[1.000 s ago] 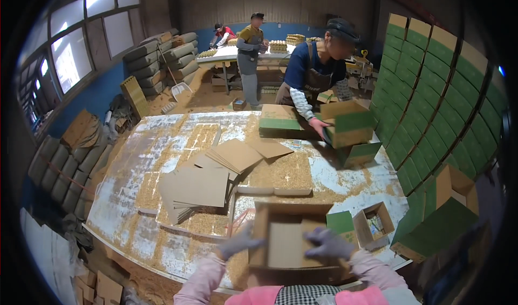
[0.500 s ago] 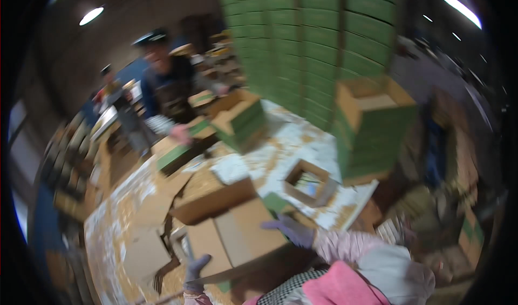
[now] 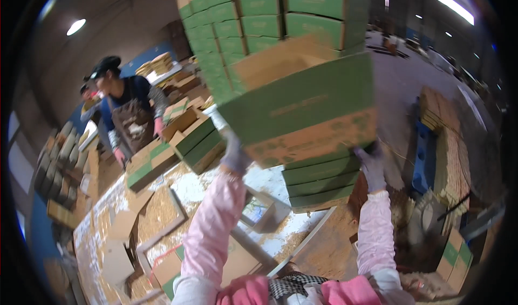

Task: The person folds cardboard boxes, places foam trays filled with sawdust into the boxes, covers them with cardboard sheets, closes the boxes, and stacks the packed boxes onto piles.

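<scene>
Both my hands hold a green and brown cardboard box (image 3: 302,110), lifted in front of me and tilted, its far flap standing up. My left hand (image 3: 236,153), in a greyish glove, grips the box's lower left side. At its lower right corner my right hand (image 3: 372,167), gloved in purple-grey, has its fingers around the edge. Directly below the raised box is a stack of green cartons (image 3: 318,183), whose top is hidden behind it. A small open cardboard frame (image 3: 258,210) lies on the table near my left forearm.
A tall wall of green cartons (image 3: 315,8) stands behind. Across the table (image 3: 194,189), a co-worker (image 3: 129,105) in an apron handles boxes beside an open green carton (image 3: 197,143). Flattened cardboard (image 3: 116,262) lies at left. A blue plastic piece (image 3: 425,159) is at right.
I have raised the cardboard box from the table's near edge, forward and right, over the carton stack. Both arms are now stretched out. My view has shifted too.
</scene>
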A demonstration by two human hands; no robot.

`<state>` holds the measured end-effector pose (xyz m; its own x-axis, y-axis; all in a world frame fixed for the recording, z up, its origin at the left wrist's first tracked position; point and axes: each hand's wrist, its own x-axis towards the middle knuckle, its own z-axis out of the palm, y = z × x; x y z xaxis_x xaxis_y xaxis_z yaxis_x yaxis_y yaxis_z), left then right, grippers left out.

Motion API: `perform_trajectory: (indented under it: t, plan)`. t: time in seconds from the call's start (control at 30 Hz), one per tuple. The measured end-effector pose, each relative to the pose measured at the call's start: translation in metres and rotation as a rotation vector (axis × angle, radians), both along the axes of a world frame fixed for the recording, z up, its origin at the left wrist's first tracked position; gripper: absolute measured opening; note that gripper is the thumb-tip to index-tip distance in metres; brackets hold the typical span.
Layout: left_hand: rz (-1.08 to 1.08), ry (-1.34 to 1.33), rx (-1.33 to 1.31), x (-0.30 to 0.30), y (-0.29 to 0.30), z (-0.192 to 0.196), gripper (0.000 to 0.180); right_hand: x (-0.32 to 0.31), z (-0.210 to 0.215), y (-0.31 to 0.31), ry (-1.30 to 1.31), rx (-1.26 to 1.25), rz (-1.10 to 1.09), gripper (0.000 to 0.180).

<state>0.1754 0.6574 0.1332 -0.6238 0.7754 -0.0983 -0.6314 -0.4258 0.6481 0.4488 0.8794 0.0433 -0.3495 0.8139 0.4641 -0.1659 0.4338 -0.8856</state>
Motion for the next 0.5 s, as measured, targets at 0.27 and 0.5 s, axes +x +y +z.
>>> perform_trajectory:
  t: [0.27, 0.5]
  plan:
    - [-0.049, 0.654, 0.312, -0.033, 0.058, -0.037, 0.047, 0.028, -0.024, 0.027, -0.078, 0.534, -0.029, 0.038]
    - [-0.151, 0.153, 0.035, 0.005, 0.048, 0.014, 0.046, 0.034, 0.001, 0.018, -0.107, -0.036, 0.110, 0.058]
